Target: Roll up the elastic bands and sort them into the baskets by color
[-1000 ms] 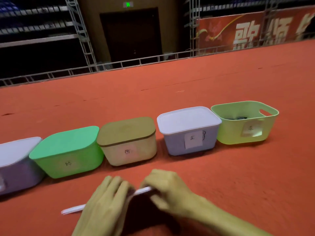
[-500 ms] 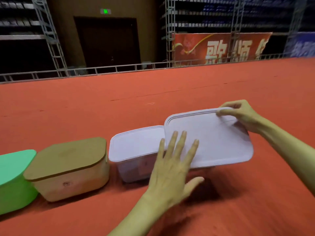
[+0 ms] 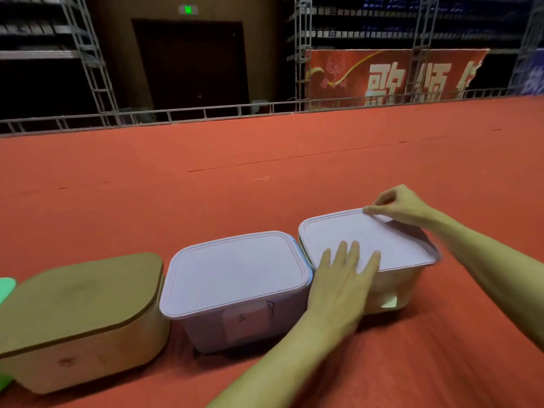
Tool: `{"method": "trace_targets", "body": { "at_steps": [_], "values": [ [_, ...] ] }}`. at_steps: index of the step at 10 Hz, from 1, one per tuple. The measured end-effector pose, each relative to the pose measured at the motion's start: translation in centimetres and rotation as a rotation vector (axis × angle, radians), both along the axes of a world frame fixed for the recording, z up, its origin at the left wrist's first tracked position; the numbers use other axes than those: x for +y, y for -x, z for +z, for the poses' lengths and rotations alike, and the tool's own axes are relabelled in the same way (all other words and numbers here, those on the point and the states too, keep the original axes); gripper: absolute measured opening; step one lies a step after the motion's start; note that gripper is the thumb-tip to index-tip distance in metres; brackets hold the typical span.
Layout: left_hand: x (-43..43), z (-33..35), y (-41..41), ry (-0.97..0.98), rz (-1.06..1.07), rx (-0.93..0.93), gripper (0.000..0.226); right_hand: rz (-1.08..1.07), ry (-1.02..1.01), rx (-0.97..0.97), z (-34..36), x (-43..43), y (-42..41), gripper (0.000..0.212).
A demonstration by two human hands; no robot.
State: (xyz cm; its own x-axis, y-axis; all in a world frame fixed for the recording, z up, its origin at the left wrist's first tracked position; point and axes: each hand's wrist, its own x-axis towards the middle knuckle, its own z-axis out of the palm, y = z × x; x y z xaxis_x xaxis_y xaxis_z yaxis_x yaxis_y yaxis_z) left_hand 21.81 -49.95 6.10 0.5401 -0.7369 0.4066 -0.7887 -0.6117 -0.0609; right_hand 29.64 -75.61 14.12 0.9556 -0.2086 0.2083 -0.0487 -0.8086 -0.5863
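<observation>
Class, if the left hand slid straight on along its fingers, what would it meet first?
Flat on the lid, the left hand would probably reach the right hand pinching its far edge.

Left grip (image 3: 343, 279) flat, fingers straight — right grip (image 3: 401, 207) farther out, fingertips tight on the lid (image 3: 385, 235) rim

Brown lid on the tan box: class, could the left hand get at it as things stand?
Probably yes: the left hand lies flat on the pale lid, holding nothing, and nothing covers the brown lid.
</observation>
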Motion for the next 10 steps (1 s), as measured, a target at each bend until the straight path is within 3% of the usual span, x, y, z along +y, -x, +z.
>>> {"method": "trace_targets", "body": {
  "at_steps": [1,4,7,9,10],
  "values": [
    [-0.3,0.8,-0.2,-0.028,0.005,0.065,0.075,0.017,0.101,0.057,-1.5,1.0,-1.4,0.014],
    [0.5,0.3,-0.1,0.005,0.032,0.084,0.075,0.02,0.298,0.139,-3.6,3.7,-1.7,0.033],
    [0.6,-1.3,-0.5,0.042,0.026,0.1,0.059,-0.062,0.464,0.09,-5.0,4.8,-0.7,0.031],
    [1.5,1.1,0.2,0.018,-0.008,0.286,0.063,-0.295,0.679,0.219,-4.0,6.3,0.1,0.057],
    [3.3,3.1,0.9,0.138,-0.09,0.371,0.067,-0.389,0.629,0.061,-3.1,7.1,1.4,0.066]
  ]
}}
